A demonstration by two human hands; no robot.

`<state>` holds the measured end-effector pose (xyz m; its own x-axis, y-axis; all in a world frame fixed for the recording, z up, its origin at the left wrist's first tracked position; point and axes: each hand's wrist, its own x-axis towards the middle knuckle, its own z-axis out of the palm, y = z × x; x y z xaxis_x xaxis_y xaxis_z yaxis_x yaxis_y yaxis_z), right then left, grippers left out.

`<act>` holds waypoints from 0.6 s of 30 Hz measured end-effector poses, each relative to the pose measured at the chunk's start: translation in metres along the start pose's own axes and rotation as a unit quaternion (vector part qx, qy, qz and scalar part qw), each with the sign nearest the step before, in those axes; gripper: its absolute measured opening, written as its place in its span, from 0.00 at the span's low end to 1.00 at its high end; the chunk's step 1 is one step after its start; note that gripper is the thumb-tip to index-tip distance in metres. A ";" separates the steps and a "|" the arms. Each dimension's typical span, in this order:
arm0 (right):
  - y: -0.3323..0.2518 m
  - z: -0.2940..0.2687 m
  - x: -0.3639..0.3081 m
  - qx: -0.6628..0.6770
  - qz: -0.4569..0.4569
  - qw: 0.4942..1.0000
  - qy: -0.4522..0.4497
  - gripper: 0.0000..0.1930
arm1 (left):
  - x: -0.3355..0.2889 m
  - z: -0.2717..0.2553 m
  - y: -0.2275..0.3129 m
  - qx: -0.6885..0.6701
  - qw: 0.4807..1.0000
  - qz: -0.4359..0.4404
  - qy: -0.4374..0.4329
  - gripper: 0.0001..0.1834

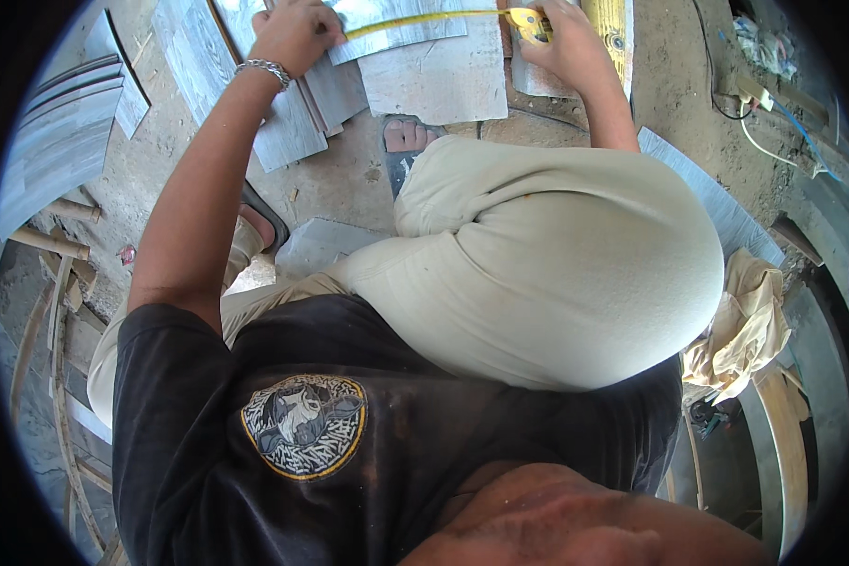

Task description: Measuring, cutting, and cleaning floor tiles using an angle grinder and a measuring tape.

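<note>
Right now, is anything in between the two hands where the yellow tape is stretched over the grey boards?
Nothing visible. The yellow tape runs straight from the left hand to the tape measure case in the right hand, lying across the grey boards.

Tape measure across sheet pieces, apparently flat, between left hand and right hand.

Yellow tape measure, case partly hidden in the fingers, thin yellow blade drawn leftward, apparently flat across grey boards
</note>
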<state>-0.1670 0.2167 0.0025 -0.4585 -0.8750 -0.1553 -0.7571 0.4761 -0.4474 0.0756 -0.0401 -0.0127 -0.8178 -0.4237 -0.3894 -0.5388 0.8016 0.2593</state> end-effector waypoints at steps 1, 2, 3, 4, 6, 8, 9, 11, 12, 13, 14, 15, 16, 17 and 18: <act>-0.001 0.000 0.003 0.003 -0.014 1.000 0.014 0.21 | 0.003 -0.003 -0.001 0.003 1.000 -0.012 0.018 0.03; 0.000 -0.001 0.006 0.001 -0.008 1.000 0.014 0.21 | 0.010 -0.007 -0.002 0.012 0.999 -0.051 0.009 0.02; 0.000 -0.002 0.012 0.013 -0.010 1.000 0.024 0.21 | 0.015 -0.008 -0.002 0.021 0.998 -0.046 0.042 0.03; 0.000 -0.002 0.017 0.025 -0.012 0.999 0.034 0.21 | 0.020 -0.011 -0.005 0.031 0.996 -0.041 0.076 0.03; 0.000 -0.001 0.026 0.011 -0.015 1.000 0.017 0.21 | 0.026 -0.014 -0.007 0.071 0.995 -0.046 0.058 0.05; 0.002 0.000 0.031 0.005 -0.017 1.000 0.021 0.21 | 0.028 -0.015 -0.008 0.072 0.994 -0.042 0.064 0.06; 0.004 0.000 0.033 0.005 -0.019 1.000 0.024 0.21 | 0.029 -0.015 -0.008 0.073 0.994 -0.043 0.066 0.06; 0.008 -0.001 0.034 0.012 -0.008 1.000 0.027 0.20 | 0.029 -0.016 -0.007 0.065 0.997 -0.043 0.023 0.08; 0.010 -0.001 0.034 0.011 -0.008 1.000 0.027 0.20 | 0.030 -0.016 -0.006 0.065 0.997 -0.043 0.023 0.08; 0.012 -0.001 0.034 0.009 -0.011 0.999 0.034 0.20 | 0.029 -0.017 -0.005 0.061 0.997 -0.051 0.018 0.08; 0.014 -0.002 0.033 0.006 -0.014 0.999 0.040 0.20 | 0.029 -0.018 -0.004 0.057 0.997 -0.059 0.012 0.08; 0.015 -0.002 0.033 0.007 -0.013 0.999 0.040 0.20 | 0.028 -0.019 -0.003 0.057 0.997 -0.058 0.010 0.08; 0.015 -0.001 0.032 0.013 -0.012 0.999 0.040 0.20 | 0.028 -0.020 -0.002 0.051 0.997 -0.060 0.013 0.08; 0.015 -0.001 0.031 0.019 -0.011 0.999 0.041 0.20 | 0.028 -0.020 -0.002 0.045 0.997 -0.062 0.015 0.08; 0.015 0.000 0.031 0.019 -0.011 0.999 0.042 0.20 | 0.028 -0.020 -0.001 0.045 0.997 -0.062 0.016 0.08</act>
<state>-0.1925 0.1971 -0.0092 -0.4803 -0.8742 -0.0712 -0.7501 0.4514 -0.4834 0.0493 -0.0617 -0.0060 -0.7527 -0.5341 -0.3850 -0.6172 0.7759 0.1305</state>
